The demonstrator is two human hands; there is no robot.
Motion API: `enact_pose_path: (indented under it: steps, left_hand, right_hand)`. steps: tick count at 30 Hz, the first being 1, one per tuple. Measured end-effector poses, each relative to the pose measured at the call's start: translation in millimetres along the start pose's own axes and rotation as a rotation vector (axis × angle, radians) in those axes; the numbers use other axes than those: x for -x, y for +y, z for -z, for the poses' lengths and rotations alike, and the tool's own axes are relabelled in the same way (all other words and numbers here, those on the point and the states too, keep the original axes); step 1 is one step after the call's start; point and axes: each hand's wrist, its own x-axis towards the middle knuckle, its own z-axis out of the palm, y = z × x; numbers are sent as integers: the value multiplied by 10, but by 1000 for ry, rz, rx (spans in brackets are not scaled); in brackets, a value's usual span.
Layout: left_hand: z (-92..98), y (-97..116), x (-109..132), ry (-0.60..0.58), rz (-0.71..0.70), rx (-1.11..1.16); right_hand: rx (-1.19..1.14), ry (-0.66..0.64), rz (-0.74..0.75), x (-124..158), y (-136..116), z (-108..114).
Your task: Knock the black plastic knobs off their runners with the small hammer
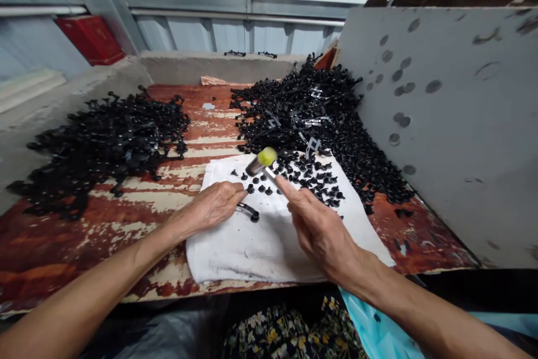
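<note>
My right hand [315,219] grips the handle of a small hammer [254,166], whose head has a yellow-green face and hangs above the white cloth [260,255]. To its left, my left hand [216,205] is closed with its fingertips pinched. A curved black strip [254,215] with a round knob at its end sticks out from under those fingers. A small black knob [250,188] shows right at the fingertips; whether it is joined to the strip is hidden. Several loose black knobs [298,174] lie scattered on the cloth beyond both hands.
A heap of black strips with knobs [121,140] covers the table's left side. A larger black heap [294,107], with some grey metal strips, rises at the back right against a spotted grey board [441,140]. The worn red-brown tabletop [168,241] has a low ledge behind it.
</note>
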Motion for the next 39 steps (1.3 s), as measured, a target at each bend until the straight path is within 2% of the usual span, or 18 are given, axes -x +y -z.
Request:
enact_pose_path:
  steps: [2,5,8,11,13,15,17,19,20,22,23,24,26,28,30,33,39]
  left_hand:
    - [-11,-36,-2,6,-29,12]
    - [-15,-74,-9,0,-39,41]
    - [-27,-79,-20,-8,-27,37]
    - [-54,-53,-29,-5,-33,29]
    - [-20,-20,-20,-17,-25,30]
    - [128,19,8,11,26,11]
    - [414,48,57,120,143,-40]
    - [783,52,112,291,310,-126]
    - [962,41,134,412,385,-200]
    - [1220,0,152,665,435,-391]
    - [1272,-24,141,767,436,-479]
    - [1265,-46,116,800,401,-542]
    - [1089,-74,32,697,275,-567]
    - [783,-75,-73,416,115,-527]
    - [481,-57,-166,273,41,-467]
    - [232,-44,-254,257,38,-378]
    - [271,-110,-273,258,70,-284]
  right_hand:
    - [22,1,-11,4,1,-1]
    - [33,-75,11,12,-8,-8]
    - [7,-23,-13,13,-11,-14]
    - [3,-111,-42,10,-1,-3]
    - [-149,-36,-38,28,-7,16]
    - [-411,145,-119,78,-33,37]
    - [-699,256,-333,151,-67,48]
    - [-957,248,-567,226,-93,42]
    - [-1062,236,-652,256,-100,33]
    - [-1204,231,-744,294,-103,8]
    - [-1244,245,-771,303,-102,-4]
    - [-1268,264,-790,306,-101,-15]
    - [-1290,293,-808,309,-100,-32]
    - [-1283,298,-812,320,-100,-49]
    - [-1267,295,-805,341,-94,-69]
    - [-1270,314,-782,369,-77,-100]
    - [-1340,379,-761,356,-81,-98]
